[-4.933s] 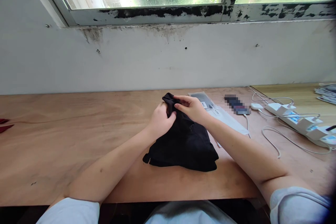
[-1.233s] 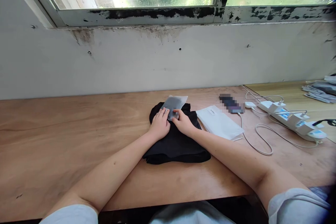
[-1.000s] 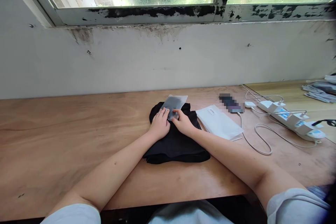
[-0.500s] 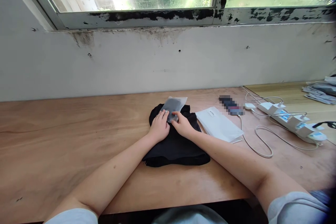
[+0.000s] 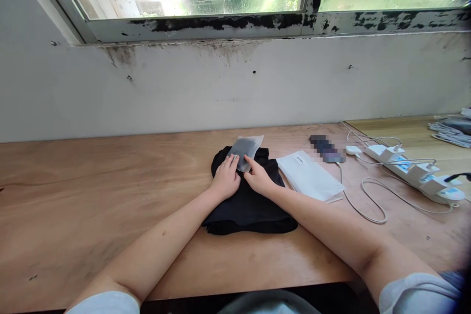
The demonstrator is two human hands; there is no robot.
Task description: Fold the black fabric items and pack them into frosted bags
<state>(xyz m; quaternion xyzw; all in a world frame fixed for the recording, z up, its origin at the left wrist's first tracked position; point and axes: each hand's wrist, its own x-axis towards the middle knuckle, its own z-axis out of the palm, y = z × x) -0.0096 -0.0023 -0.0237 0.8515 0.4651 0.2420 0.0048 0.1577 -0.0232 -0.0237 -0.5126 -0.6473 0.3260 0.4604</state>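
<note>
Head view: a folded black cloth garment lies near the front edge of a brown wooden table, with a small translucent plastic packet with dark contents on its upper part. The left hand lies over the packet's left side, palm down, fingers close together. The right hand touches the packet's lower right, thumb and index finger slightly parted; whether they pinch it cannot be told. Just right of the garment lie flat, whitish translucent plastic bags. Beyond them are a dark phone, its image pixelated, and a white multi-socket power strip with cables.
</note>
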